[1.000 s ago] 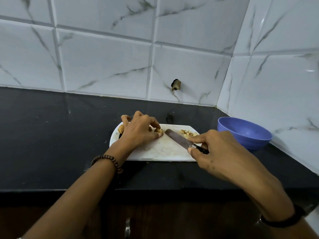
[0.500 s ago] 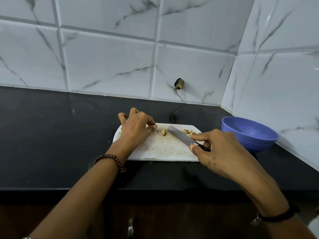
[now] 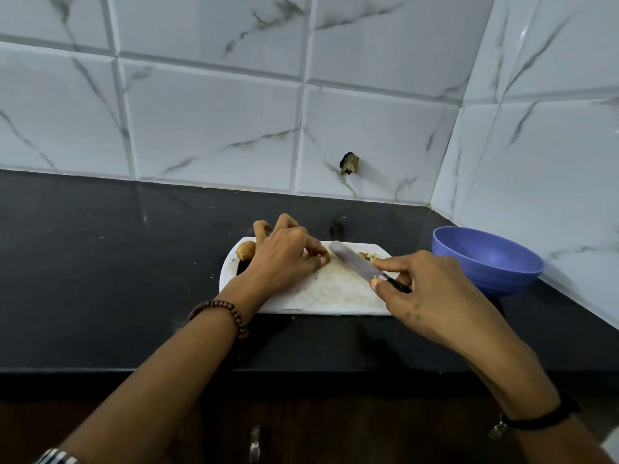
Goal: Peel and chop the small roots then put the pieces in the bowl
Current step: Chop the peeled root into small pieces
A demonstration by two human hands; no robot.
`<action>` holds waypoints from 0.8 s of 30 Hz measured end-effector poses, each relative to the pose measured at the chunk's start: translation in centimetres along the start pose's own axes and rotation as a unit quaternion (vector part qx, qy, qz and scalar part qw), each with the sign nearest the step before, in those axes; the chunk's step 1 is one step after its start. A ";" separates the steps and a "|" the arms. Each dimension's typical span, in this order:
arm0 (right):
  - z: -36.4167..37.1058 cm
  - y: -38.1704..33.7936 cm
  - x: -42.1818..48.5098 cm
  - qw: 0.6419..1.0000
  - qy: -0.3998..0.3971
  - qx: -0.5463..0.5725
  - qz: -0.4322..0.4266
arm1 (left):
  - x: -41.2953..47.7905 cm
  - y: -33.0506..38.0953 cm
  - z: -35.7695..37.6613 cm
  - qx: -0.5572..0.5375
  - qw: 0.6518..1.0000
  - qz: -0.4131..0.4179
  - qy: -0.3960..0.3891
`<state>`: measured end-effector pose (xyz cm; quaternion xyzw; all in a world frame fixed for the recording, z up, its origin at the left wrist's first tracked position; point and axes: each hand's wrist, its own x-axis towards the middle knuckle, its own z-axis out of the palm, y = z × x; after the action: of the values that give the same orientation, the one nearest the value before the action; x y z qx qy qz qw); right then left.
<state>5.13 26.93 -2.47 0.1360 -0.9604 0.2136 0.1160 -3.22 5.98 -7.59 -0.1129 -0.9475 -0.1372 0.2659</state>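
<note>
Head view of the chopping stage. A white cutting board [image 3: 321, 296] lies on the black counter [image 3: 100, 262], with a blue bowl [image 3: 485, 262] standing on the counter just beside its right edge.

The right hand [image 3: 432, 293] grips the dark handle of a knife [image 3: 355, 262]. The thumb and curled fingers close around the handle, and the forefinger is stretched along the back of the blade. The blade slants across the board, its tip pointing to the far left.

The left hand [image 3: 288, 259] rests on the board with its fingers bent, the thumb and fingertips bunched together just beside the blade tip. Whether a piece is pinched beneath them cannot be told.

A whole unpeeled root [image 3: 246, 251] lies at the far left corner of the board, touching the back of the left hand and well apart from the knife. A small heap of chopped pieces [image 3: 368, 256] lies on the far right of the board, beyond the blade, near the right forefinger and between the knife and the bowl.

A bead bracelet [image 3: 221, 313] circles the left wrist.
</note>
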 end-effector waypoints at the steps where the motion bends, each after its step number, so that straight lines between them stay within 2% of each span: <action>1: 0.1 0.0 0.0 1.000 -0.002 0.002 0.000 | 0.0 0.1 0.0 -0.006 1.000 0.001 -0.007; 13: 1.8 -0.7 0.7 0.999 0.037 -0.010 -0.034 | 0.2 -0.2 0.5 -0.026 0.999 -0.040 0.025; 24: 3.1 -1.4 2.1 0.999 0.026 -0.043 -0.010 | 0.3 -0.3 0.8 -0.020 0.999 -0.038 0.022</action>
<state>3.02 23.89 -4.11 0.1353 -0.9640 0.1739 0.1487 -3.97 6.02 -8.15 -0.0789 -0.9421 -0.1687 0.2789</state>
